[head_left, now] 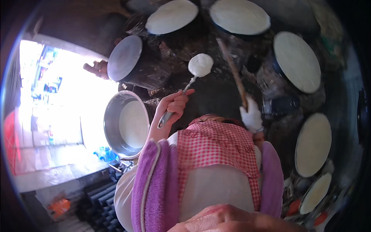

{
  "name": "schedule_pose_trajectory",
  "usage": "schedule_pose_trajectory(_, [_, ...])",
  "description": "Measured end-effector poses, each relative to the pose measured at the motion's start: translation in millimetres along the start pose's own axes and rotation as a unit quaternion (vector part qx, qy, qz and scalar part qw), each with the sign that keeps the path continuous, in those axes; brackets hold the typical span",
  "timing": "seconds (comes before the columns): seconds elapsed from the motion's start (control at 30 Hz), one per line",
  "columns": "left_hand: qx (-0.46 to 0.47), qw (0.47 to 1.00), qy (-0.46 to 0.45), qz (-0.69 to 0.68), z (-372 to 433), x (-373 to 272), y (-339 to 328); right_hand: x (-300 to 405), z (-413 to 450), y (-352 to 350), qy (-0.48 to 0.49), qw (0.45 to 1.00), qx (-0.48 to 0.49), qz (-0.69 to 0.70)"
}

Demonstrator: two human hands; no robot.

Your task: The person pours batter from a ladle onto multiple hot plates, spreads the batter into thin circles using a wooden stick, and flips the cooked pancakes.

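My bare left hand (174, 105) is closed around the metal handle of a ladle (165, 119). The ladle's bowl is covered with thick white batter (200, 65). A deep metal pot (110, 127) stands beside my left forearm, with pale liquid batter (133, 124) in it. My right hand (251, 117), in a white glove, grips a long wooden stick (232, 63) that points away from me. The stick's far end reaches close to a round pan (240, 16) whose top is pale and flat; whether they touch I cannot tell.
More round pale-topped pans curve around me: one at the back (172, 16), one at right (297, 62), another lower right (313, 145), and a smaller one (316, 193). A greyish disc (125, 58) sits left, near split firewood (97, 69). Dark cylindrical briquettes (101, 203) are stacked lower left.
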State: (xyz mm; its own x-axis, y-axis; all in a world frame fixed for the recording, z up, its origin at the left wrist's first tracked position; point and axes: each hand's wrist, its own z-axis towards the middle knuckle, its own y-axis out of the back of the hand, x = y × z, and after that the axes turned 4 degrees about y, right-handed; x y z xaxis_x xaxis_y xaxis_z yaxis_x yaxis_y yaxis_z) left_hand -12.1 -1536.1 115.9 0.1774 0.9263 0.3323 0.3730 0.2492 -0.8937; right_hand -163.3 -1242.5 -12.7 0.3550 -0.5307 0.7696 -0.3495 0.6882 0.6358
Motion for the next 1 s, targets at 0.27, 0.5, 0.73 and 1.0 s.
schedule_pose_trajectory(0.27, [0.047,0.972,-0.228,0.012,-126,-169,-13,92,139,-173,0.046,0.950,0.214,0.224])
schedule_pose_trajectory(0.5, [-0.472,0.497,-0.477,0.550,-125,-283,-88,188,258,-230,-0.108,0.893,0.292,0.324])
schedule_pose_trajectory(0.73, [-0.596,0.034,-0.424,0.682,-83,-408,-91,280,395,-285,-0.030,0.849,0.398,0.346])
schedule_pose_trajectory(1.0, [-0.442,0.474,-0.565,0.511,-11,-490,-36,233,450,-353,0.040,0.891,0.391,0.228])
